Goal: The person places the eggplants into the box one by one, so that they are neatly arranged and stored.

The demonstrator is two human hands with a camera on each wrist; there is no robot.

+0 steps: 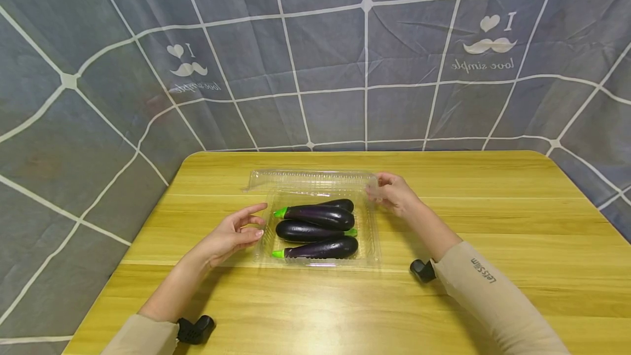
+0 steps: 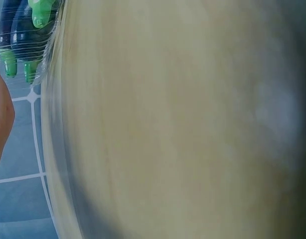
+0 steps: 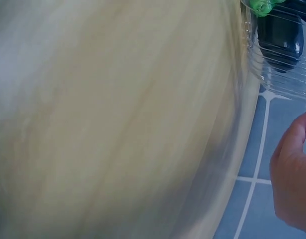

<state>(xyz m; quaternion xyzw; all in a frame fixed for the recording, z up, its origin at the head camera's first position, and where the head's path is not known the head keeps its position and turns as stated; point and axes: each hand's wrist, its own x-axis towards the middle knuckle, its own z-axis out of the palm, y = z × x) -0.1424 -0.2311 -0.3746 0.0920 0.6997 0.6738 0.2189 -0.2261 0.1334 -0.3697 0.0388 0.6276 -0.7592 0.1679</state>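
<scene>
A clear plastic clamshell container lies on the table with its lid raised along the far side. Several dark purple eggplants with green stem ends lie inside it, pointing in differing directions. My left hand is at the container's left side, its fingers spread and the thumb apart from them. At the far right corner, my right hand pinches the lid's edge between bent fingers and thumb; its fingertips are partly hidden. Both wrist views show only part of each hand, with eggplants through the clear wall.
The wooden table has rounded far corners. A grey curtain with white grid lines hangs behind it and along its sides. Black devices are worn at both wrists, by the beige sleeves.
</scene>
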